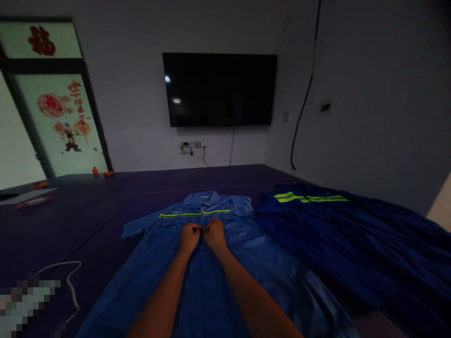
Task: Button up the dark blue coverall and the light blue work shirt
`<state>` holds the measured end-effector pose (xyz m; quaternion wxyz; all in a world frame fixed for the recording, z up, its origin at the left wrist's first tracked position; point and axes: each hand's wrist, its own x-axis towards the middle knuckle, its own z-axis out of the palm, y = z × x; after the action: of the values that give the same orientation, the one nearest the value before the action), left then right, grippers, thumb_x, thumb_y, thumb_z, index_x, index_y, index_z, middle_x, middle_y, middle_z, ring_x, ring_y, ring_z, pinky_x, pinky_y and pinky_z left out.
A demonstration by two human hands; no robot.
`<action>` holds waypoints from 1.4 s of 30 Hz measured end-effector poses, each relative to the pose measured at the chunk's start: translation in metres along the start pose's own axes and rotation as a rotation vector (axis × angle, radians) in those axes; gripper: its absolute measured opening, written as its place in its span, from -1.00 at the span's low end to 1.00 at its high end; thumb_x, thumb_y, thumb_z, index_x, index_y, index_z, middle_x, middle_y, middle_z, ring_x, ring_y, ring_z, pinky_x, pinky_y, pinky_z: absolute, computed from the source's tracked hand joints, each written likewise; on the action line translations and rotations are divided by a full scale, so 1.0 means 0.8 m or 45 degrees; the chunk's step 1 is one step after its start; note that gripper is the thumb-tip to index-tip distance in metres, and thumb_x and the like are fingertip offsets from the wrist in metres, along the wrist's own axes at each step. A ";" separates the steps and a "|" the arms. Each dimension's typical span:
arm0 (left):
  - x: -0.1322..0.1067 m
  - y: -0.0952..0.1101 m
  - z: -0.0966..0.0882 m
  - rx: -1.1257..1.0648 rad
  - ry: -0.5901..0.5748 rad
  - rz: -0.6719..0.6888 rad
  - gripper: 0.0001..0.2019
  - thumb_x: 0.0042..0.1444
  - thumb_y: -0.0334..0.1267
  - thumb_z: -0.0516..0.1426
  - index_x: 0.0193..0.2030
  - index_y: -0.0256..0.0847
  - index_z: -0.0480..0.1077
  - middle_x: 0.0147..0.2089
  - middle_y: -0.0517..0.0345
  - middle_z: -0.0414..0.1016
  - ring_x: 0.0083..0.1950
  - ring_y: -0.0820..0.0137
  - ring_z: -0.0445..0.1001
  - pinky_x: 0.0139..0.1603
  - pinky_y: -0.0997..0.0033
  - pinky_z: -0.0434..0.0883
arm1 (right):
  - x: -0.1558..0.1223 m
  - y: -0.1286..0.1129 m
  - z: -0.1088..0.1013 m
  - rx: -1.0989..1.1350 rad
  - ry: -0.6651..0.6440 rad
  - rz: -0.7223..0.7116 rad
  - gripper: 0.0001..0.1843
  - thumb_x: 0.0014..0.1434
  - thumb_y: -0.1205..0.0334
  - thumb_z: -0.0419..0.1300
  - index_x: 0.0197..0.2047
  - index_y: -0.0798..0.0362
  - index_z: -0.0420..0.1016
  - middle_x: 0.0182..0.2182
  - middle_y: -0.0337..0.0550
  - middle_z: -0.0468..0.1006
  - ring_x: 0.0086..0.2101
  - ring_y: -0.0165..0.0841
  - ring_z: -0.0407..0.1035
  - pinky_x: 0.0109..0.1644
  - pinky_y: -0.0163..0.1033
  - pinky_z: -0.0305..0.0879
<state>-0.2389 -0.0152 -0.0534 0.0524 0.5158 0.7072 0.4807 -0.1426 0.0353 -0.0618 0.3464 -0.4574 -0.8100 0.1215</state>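
A light blue short-sleeved work shirt (pixel 207 277) lies spread out before me, its collar pointing away and a yellow-green reflective stripe across the chest. Both my hands meet at its front placket, just below the stripe. My left hand (pixel 190 236) is closed, fingertips pinching the placket edge. My right hand (pixel 214 234) is closed as well, pinching the same edge from the other side. Whether a button sits between the fingertips is too small and dark to tell.
A dark blue garment (pixel 338 239) with yellow-green stripes lies to the right. A white cable (pixel 72 286) curls at the lower left, beside a blurred-out patch. Orange objects (pixel 95 171) lie near the door. A television (pixel 220 89) hangs on the far wall; a black cable (pixel 305 103) dangles at right.
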 end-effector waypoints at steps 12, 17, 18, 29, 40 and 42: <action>-0.002 0.001 -0.001 -0.012 -0.011 0.040 -0.81 -0.05 -0.33 0.03 -0.51 -0.30 0.45 -0.45 0.09 0.50 -0.39 0.42 0.43 -0.33 0.47 0.31 | 0.003 0.005 0.000 0.032 0.006 -0.050 -0.83 -0.02 0.36 0.07 -0.45 0.13 0.51 -0.37 -0.02 0.49 -0.22 -0.29 0.31 -0.06 -0.24 0.10; -0.001 0.004 -0.001 0.022 -0.031 0.062 -0.87 -0.11 -0.38 0.07 -0.47 -0.30 0.46 -0.43 0.10 0.49 -0.39 0.44 0.41 -0.34 0.50 0.28 | 0.004 0.006 0.001 0.079 -0.004 -0.049 -0.80 -0.10 0.49 0.05 -0.46 0.12 0.49 -0.38 -0.07 0.50 -0.25 -0.33 0.32 -0.10 -0.29 0.11; -0.001 0.005 0.000 0.032 -0.039 0.071 -0.88 -0.13 -0.39 0.09 -0.47 -0.30 0.46 -0.43 0.11 0.48 -0.39 0.44 0.40 -0.34 0.51 0.28 | 0.005 0.007 0.001 0.097 -0.005 -0.043 -0.79 -0.10 0.49 0.06 -0.47 0.11 0.49 -0.39 -0.08 0.50 -0.25 -0.33 0.32 -0.11 -0.30 0.12; 0.002 0.004 0.001 0.250 -0.027 0.113 -0.89 -0.18 -0.38 0.13 -0.65 -0.31 0.35 -0.60 0.22 0.33 -0.51 0.50 0.25 -0.48 0.54 0.07 | 0.004 0.006 0.001 0.230 -0.008 0.027 -0.76 -0.14 0.49 0.09 -0.42 0.07 0.51 -0.37 -0.13 0.53 -0.24 -0.33 0.36 -0.14 -0.34 0.18; 0.003 -0.002 0.000 0.226 0.006 -0.007 -0.81 -0.12 -0.29 0.10 -0.65 -0.30 0.39 -0.61 0.15 0.39 -0.49 0.45 0.34 -0.47 0.52 0.10 | 0.005 0.006 -0.001 0.219 -0.020 0.034 -0.78 -0.08 0.45 0.10 -0.40 0.06 0.53 -0.36 -0.14 0.56 -0.25 -0.35 0.40 -0.12 -0.36 0.19; 0.003 -0.002 0.000 0.221 0.003 -0.013 -0.80 -0.10 -0.27 0.09 -0.64 -0.29 0.39 -0.62 0.16 0.38 -0.49 0.44 0.34 -0.48 0.52 0.10 | 0.005 0.005 -0.001 0.200 -0.025 0.032 -0.78 -0.08 0.45 0.10 -0.38 0.05 0.53 -0.36 -0.13 0.56 -0.25 -0.35 0.40 -0.13 -0.36 0.20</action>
<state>-0.2411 -0.0130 -0.0534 0.0092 0.5141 0.7489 0.4181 -0.1408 0.0407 -0.0615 0.3717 -0.4379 -0.7955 0.1933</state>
